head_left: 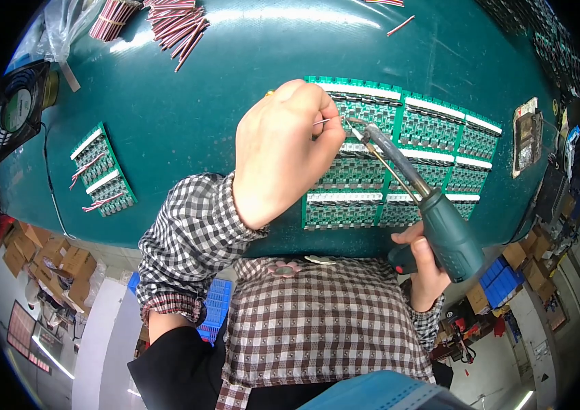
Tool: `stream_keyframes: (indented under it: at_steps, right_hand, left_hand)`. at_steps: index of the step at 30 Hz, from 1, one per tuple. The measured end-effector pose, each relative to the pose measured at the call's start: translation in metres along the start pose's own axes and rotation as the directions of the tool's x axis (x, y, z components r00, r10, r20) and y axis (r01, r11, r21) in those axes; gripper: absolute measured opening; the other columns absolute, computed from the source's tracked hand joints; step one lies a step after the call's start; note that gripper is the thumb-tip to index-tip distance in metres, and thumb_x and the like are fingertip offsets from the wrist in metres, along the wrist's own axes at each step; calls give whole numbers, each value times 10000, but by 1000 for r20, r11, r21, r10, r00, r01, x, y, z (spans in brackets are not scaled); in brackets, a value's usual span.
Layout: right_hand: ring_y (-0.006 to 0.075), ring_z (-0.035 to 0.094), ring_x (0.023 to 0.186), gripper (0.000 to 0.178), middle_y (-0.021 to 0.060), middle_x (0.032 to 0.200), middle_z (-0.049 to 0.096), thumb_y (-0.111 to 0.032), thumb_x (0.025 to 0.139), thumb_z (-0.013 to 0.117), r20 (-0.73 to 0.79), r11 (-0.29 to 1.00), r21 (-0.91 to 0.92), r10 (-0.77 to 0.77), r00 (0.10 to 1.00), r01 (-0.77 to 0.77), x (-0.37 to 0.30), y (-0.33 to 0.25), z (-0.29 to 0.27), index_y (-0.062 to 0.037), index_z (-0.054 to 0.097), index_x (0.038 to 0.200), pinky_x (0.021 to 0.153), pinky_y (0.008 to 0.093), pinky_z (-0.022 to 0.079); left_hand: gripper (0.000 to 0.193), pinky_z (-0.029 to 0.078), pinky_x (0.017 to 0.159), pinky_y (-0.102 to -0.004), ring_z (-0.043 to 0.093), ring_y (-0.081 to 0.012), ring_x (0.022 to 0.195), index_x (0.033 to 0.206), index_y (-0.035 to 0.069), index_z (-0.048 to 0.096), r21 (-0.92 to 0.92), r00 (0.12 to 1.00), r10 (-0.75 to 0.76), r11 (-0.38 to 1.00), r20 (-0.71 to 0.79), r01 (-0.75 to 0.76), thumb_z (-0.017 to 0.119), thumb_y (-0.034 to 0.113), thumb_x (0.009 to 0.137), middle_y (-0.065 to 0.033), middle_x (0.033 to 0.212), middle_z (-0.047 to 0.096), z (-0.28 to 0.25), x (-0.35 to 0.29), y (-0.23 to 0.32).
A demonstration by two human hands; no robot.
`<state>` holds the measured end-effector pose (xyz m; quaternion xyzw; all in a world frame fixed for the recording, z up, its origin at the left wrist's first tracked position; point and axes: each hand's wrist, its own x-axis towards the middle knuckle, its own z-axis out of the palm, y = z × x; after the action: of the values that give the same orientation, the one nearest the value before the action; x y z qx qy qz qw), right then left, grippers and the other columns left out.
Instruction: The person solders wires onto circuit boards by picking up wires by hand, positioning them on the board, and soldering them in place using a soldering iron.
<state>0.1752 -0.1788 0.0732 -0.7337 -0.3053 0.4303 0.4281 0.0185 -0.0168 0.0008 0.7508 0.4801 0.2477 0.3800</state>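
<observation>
And it's the left hand point(283, 150) covering the action: that fist blots out the upper left of the circuit board panels point(344, 215), and its curled outer fingers are tucked out of view. Thumb and forefinger are together, clamped on a thin strand point(321, 121), only a short length showing; wire or solder, I can't tell. Over to the right hand point(428, 275), grip wrapped around the green handle of a soldering gun point(450, 232), some fingers lost behind it. Its grey barrel and slim side rod reach up across the panels, hiding a diagonal strip, and the tip sits close to the strand; whether it's touching anything is too small to call.

Now those panels! They lie on the green worktop point(187, 116), right below the hands: bright green boards side by side, banded with white strips and packed with dark little components, too fine to pick apart. A smaller circuit board panel point(104, 171) lies well apart at left, red-and-white wires draped across it. Up top, the bundled wires point(114, 19) are cut off by the picture's edge, and the loose wire pile point(177, 29) is cropped there too.
</observation>
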Motion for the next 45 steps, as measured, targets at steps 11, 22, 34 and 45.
stream_keyframes:
  at_steps: [11,22,34,45]
  right_hand:
    - [222,573,654,320,124,726,569,-80,815,561,-9,1000,-12,9,1000,-9,1,0,2,90,508,1082,623,348,499]
    - [225,574,672,329,128,752,567,-70,820,556,4,999,-19,27,1000,-27,-1,1,-1,92,497,1101,641,363,514]
    - [219,578,682,366,128,767,570,-92,818,555,-15,1000,5,6,1000,-6,-4,2,-2,101,482,1119,644,366,524]
    - [195,560,651,467,108,737,538,-186,826,581,-60,996,90,-6,998,11,3,5,-7,129,436,1139,596,334,516]
  left_hand:
    - [97,406,511,-280,500,-149,557,723,43,574,2,1000,-14,1000,-7,14,657,38,674,-35,627,507,1,0,1]
    - [95,400,508,-281,488,-152,554,730,44,573,17,1000,-7,1000,-6,7,652,36,677,-35,624,493,1,0,2]
    - [99,398,506,-282,486,-154,557,724,49,563,23,1000,-6,1000,-12,6,651,39,679,-32,623,489,1,-1,1]
    - [97,432,551,-347,539,-253,582,698,65,543,11,999,13,1000,-42,-13,633,59,662,-67,644,534,4,3,-3]
